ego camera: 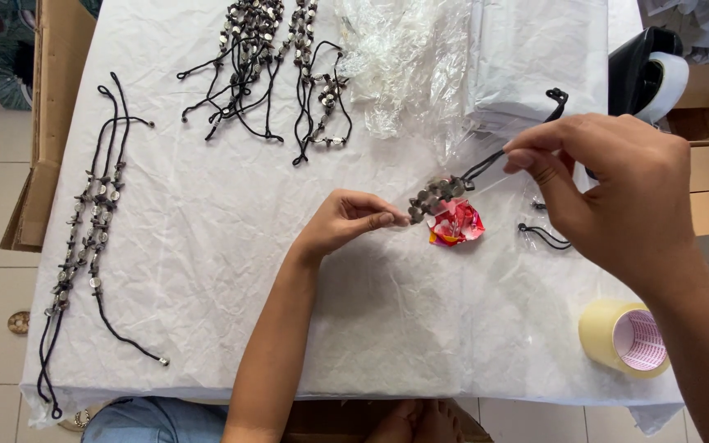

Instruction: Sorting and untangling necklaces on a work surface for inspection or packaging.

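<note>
A beaded bracelet [438, 195] on black cord hangs stretched between my hands above the white paper-covered table [207, 271]. My left hand [345, 221] pinches its lower beaded end. My right hand [609, 193] pinches the black cord at the upper end, with the cord's loop sticking out behind the fingers. Under the bracelet lies a crumpled red and pink wrapper [455, 223]. A clear plastic bag [502, 176] lies under and around the bracelet.
Two beaded bracelets [92, 221] lie stretched out at the left. Several more [276, 57] are heaped at the top. Crinkled clear plastic [404, 57] and white bags [535, 57] sit top right. A tape roll [625, 336] stands bottom right. Cardboard boxes flank the table.
</note>
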